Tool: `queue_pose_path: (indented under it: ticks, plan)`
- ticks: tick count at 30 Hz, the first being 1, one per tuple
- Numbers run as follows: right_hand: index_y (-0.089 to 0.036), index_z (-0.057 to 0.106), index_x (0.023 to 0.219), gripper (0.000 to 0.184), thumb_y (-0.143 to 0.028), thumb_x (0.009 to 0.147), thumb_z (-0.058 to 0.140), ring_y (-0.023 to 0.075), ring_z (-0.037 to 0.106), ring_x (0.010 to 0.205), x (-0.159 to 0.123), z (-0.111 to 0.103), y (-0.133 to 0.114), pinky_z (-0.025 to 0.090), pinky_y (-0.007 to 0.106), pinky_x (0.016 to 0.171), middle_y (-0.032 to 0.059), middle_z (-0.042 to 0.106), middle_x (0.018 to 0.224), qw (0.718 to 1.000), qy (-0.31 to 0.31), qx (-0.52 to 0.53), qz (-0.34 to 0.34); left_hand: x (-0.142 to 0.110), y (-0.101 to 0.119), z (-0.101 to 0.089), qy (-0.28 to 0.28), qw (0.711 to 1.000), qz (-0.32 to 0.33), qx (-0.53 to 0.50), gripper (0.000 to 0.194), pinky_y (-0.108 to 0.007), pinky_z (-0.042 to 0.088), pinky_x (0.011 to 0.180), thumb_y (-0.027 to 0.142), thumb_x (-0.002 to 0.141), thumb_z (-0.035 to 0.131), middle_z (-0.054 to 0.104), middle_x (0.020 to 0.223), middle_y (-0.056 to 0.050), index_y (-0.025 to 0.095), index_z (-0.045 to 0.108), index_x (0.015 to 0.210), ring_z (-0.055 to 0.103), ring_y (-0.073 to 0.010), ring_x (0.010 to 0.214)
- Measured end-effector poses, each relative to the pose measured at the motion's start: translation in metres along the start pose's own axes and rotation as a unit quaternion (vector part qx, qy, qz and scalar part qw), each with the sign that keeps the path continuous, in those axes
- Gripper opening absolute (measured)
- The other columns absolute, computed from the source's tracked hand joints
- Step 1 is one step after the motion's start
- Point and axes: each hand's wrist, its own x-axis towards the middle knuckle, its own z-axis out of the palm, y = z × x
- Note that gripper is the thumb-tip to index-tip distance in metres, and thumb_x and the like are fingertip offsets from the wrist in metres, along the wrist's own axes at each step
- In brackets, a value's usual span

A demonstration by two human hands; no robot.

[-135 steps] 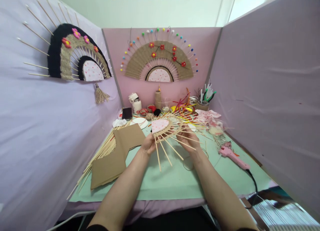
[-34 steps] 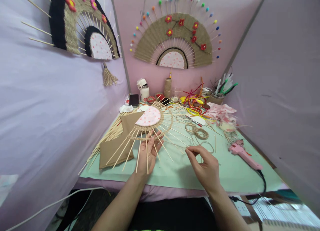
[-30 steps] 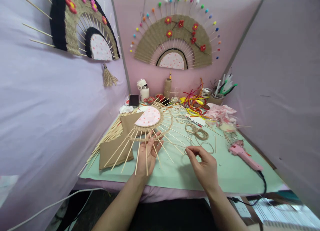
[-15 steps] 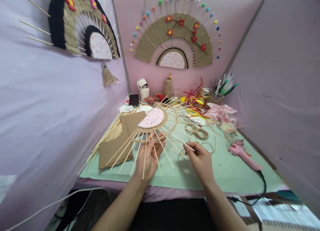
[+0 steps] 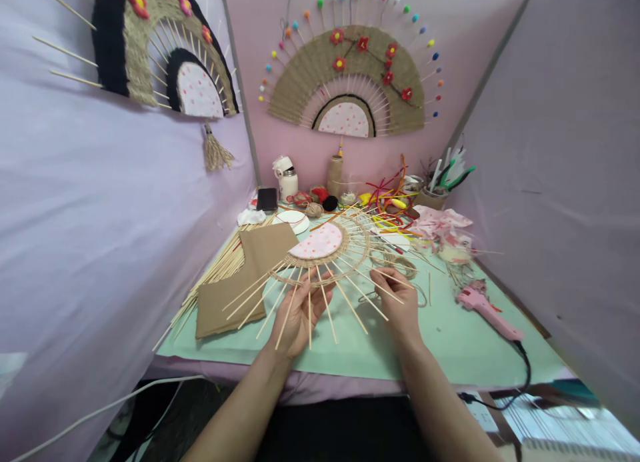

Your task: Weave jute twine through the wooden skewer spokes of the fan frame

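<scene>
A half-round fan of thin bamboo sticks [image 5: 334, 319] spreads toward me, with twine woven in bands and a pink dotted half-circle [image 5: 320, 241] at its middle. My left hand [image 5: 299, 315] holds it from below, fingers closed around the sticks near the outer twine ring [image 5: 286, 281]. At the fan's right side, my right hand [image 5: 397, 305] is closed in a pinch among the stick ends. Thin jute twine [image 5: 367, 297] loops out beside its fingertips; the exact grip is partly hidden.
Brown cardboard [image 5: 230, 309] lies left, beside a bundle of loose sticks [image 5: 213, 269]. A pink glue gun [image 5: 493, 313] with a black cord rests right. Pipe cleaners [image 5: 400, 192], a twine spool [image 5: 335, 175] and a white bottle [image 5: 286, 181] stand behind. A finished fan [image 5: 300, 82] hangs at the back.
The fan has moved right and turned slightly in my left hand. My right hand has risen a little, away from me, still pinched. More of the items behind the fan show.
</scene>
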Motion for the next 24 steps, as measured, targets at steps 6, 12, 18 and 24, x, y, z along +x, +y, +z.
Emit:
queue_pose_path:
  ticks: [6, 12, 18, 24]
  plan:
    - [-0.016, 0.062, 0.074, 0.023, -0.039, 0.073, 0.064, 0.0122, 0.049, 0.06, -0.007, 0.005, -0.003, 0.039, 0.024, 0.056, 0.0, 0.056, 0.066, 0.999, -0.031, 0.0, -0.009, 0.005, 0.001, -0.004, -0.041, 0.996, -0.011, -0.08, 0.03, -0.049, 0.042, 0.094, 0.028, 0.084, 0.048, 0.059, 0.119, -0.01, 0.021, 0.055, 0.112, 0.054, -0.0265, 0.111]
    - [-0.015, 0.062, 0.075, 0.028, -0.043, 0.073, 0.062, 0.0136, 0.05, 0.06, -0.01, 0.007, 0.003, 0.042, 0.026, 0.056, 0.0016, 0.056, 0.067, 0.998, -0.064, -0.001, 0.003, 0.006, 0.002, -0.007, -0.055, 0.992, -0.029, -0.112, 0.027, -0.05, 0.042, 0.092, 0.029, 0.083, 0.046, 0.064, 0.107, -0.009, 0.021, 0.058, 0.105, 0.056, -0.0266, 0.107]
    - [-0.015, 0.061, 0.075, 0.029, -0.044, 0.072, 0.063, 0.0135, 0.048, 0.058, -0.013, 0.006, 0.006, 0.042, 0.025, 0.052, 0.0014, 0.054, 0.064, 0.997, -0.08, -0.005, 0.003, 0.004, 0.001, -0.006, -0.063, 0.989, -0.037, -0.126, 0.025, -0.051, 0.039, 0.093, 0.035, 0.082, 0.046, 0.065, 0.09, -0.006, 0.022, 0.06, 0.099, 0.06, -0.0222, 0.096]
    - [-0.016, 0.061, 0.072, 0.026, -0.042, 0.072, 0.063, 0.0132, 0.049, 0.056, -0.016, 0.007, 0.002, 0.039, 0.024, 0.051, 0.001, 0.056, 0.063, 0.993, -0.109, -0.043, -0.002, 0.006, 0.002, -0.011, -0.071, 0.983, -0.044, -0.166, 0.027, -0.049, 0.038, 0.095, 0.04, 0.08, 0.047, 0.064, 0.087, -0.006, 0.019, 0.061, 0.091, 0.06, -0.0191, 0.089]
